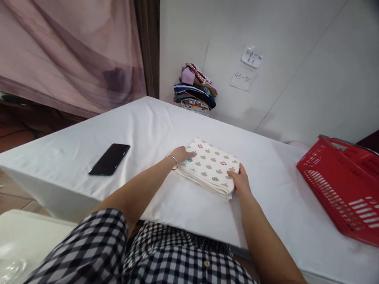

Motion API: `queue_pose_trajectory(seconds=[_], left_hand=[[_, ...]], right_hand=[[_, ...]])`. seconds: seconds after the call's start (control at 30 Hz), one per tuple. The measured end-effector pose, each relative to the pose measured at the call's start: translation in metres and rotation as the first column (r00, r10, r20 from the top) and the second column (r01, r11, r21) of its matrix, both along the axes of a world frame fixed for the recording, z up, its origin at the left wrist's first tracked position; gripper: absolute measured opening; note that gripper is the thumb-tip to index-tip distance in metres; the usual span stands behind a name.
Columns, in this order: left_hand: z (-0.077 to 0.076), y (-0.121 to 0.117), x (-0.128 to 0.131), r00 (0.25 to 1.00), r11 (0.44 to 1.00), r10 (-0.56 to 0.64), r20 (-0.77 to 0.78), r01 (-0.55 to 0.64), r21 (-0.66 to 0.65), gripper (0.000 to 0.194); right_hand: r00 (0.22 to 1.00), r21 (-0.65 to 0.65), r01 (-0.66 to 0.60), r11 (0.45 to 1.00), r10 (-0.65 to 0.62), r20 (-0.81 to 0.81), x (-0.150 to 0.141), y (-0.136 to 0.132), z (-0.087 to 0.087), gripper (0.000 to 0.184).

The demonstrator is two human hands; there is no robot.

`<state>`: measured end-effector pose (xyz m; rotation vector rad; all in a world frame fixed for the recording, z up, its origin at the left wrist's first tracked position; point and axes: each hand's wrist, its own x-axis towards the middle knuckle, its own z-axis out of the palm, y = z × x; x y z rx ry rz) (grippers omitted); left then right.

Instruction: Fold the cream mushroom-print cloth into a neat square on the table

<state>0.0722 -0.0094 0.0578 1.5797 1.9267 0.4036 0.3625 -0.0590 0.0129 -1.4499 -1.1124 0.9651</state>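
Observation:
A folded white cloth point(211, 165) with small grey, red, blue and green printed motifs lies flat on the table in front of me. Its layered edges face my side. My left hand point(180, 155), with a bracelet at the wrist, grips the cloth's left edge, thumb on top and the other fingers mostly hidden. At the right edge, my right hand point(240, 178) holds the cloth the same way, thumb over the top near the front corner.
On the white-covered table point(152, 127), a black phone point(110, 159) lies to the left and a red plastic basket point(346, 188) stands at the right. Behind the table rises a stack of folded fabrics point(196, 89) against the wall. A pale stool-like surface point(28, 243) is at lower left.

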Motion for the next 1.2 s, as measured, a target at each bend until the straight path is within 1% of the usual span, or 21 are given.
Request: queue_pose_trajectory(seconds=[0.07, 0.13, 0.2, 0.3, 0.33, 0.4, 0.43, 0.47, 0.53, 0.6, 0.63, 0.67, 0.7, 0.73, 0.83, 0.9, 1.0, 1.13, 1.2], left_hand=[[0.0, -0.008, 0.004, 1.0, 1.0, 0.006, 0.018, -0.006, 0.017, 0.072], [0.0, -0.018, 0.011, 1.0, 1.0, 0.0, 0.006, 0.0, 0.027, 0.075], [0.0, -0.027, 0.017, 0.999, 0.999, -0.002, -0.036, 0.003, 0.046, 0.078], [-0.001, -0.038, 0.023, 0.996, 0.995, 0.022, -0.085, -0.014, 0.096, 0.077], [-0.001, -0.04, 0.023, 0.994, 0.991, 0.029, -0.101, -0.015, 0.133, 0.076], [0.0, -0.044, 0.024, 0.988, 0.964, 0.028, -0.151, 0.013, 0.264, 0.071], [0.002, -0.047, 0.025, 0.983, 0.933, 0.011, -0.183, 0.056, 0.355, 0.067], [0.004, -0.05, 0.027, 0.976, 0.888, -0.021, -0.219, 0.118, 0.445, 0.061], [0.008, -0.056, 0.033, 0.948, 0.773, -0.143, -0.285, 0.287, 0.565, 0.045], [0.009, -0.063, 0.041, 0.888, 0.664, -0.325, -0.325, 0.459, 0.59, 0.031], [0.008, -0.067, 0.045, 0.851, 0.624, -0.408, -0.332, 0.525, 0.578, 0.026], [0.007, -0.069, 0.049, 0.818, 0.599, -0.471, -0.331, 0.572, 0.56, 0.023], [0.005, -0.072, 0.052, 0.795, 0.589, -0.512, -0.325, 0.6, 0.542, 0.021], [0.002, -0.073, 0.054, 0.786, 0.59, -0.532, -0.316, 0.611, 0.527, 0.021], [-0.004, -0.074, 0.056, 0.792, 0.608, -0.535, -0.294, 0.603, 0.517, 0.024], [-0.005, -0.075, 0.055, 0.791, 0.601, -0.535, -0.297, 0.604, 0.524, 0.026], [-0.004, -0.075, 0.055, 0.786, 0.586, -0.536, -0.309, 0.609, 0.534, 0.03], [-0.003, -0.076, 0.057, 0.774, 0.559, -0.537, -0.334, 0.623, 0.547, 0.031], [-0.001, -0.077, 0.059, 0.78, 0.563, -0.528, -0.336, 0.618, 0.549, 0.03]], right_hand=[[0.997, 0.031, 0.014, 0.999, -0.016, 0.072, 0.007, 0.012, 0.005, 0.086], [0.993, 0.069, 0.037, 0.997, -0.045, 0.109, 0.016, 0.025, 0.009, 0.09], [0.989, 0.058, 0.034, 0.998, -0.042, 0.141, 0.027, 0.035, 0.011, 0.09], [0.976, -0.027, 0.006, 1.0, 0.0, 0.217, 0.04, 0.04, 0.012, 0.078], [0.97, -0.028, 0.013, 1.0, -0.005, 0.243, 0.042, 0.038, 0.013, 0.072], [0.962, 0.039, 0.032, 0.999, -0.042, 0.271, 0.043, 0.026, 0.017, 0.059], [0.959, 0.083, 0.024, 0.996, -0.046, 0.279, 0.043, 0.018, 0.02, 0.052], [0.956, 0.122, -0.007, 0.992, -0.029, 0.291, 0.041, 0.009, 0.023, 0.045], [0.936, 0.202, -0.121, 0.972, 0.044, 0.35, 0.037, -0.011, 0.029, 0.032], [0.88, 0.256, -0.238, 0.937, 0.097, 0.465, 0.034, -0.029, 0.031, 0.022], [0.846, 0.27, -0.271, 0.924, 0.095, 0.524, 0.033, -0.036, 0.032, 0.02], [0.814, 0.27, -0.284, 0.92, 0.083, 0.575, 0.033, -0.041, 0.031, 0.019], [0.786, 0.259, -0.282, 0.924, 0.068, 0.614, 0.034, -0.045, 0.031, 0.018], [0.764, 0.245, -0.274, 0.93, 0.056, 0.643, 0.036, -0.048, 0.03, 0.019], [0.743, 0.225, -0.238, 0.945, 0.028, 0.669, 0.046, -0.053, 0.027, 0.024], [0.762, 0.211, -0.229, 0.95, 0.04, 0.647, 0.053, -0.055, 0.025, 0.026], [0.799, 0.164, -0.235, 0.958, 0.094, 0.594, 0.058, -0.059, 0.023, 0.026], [0.82, 0.145, -0.257, 0.956, 0.136, 0.556, 0.056, -0.062, 0.024, 0.028], [0.819, 0.15, -0.264, 0.953, 0.139, 0.557, 0.053, -0.063, 0.026, 0.029]])
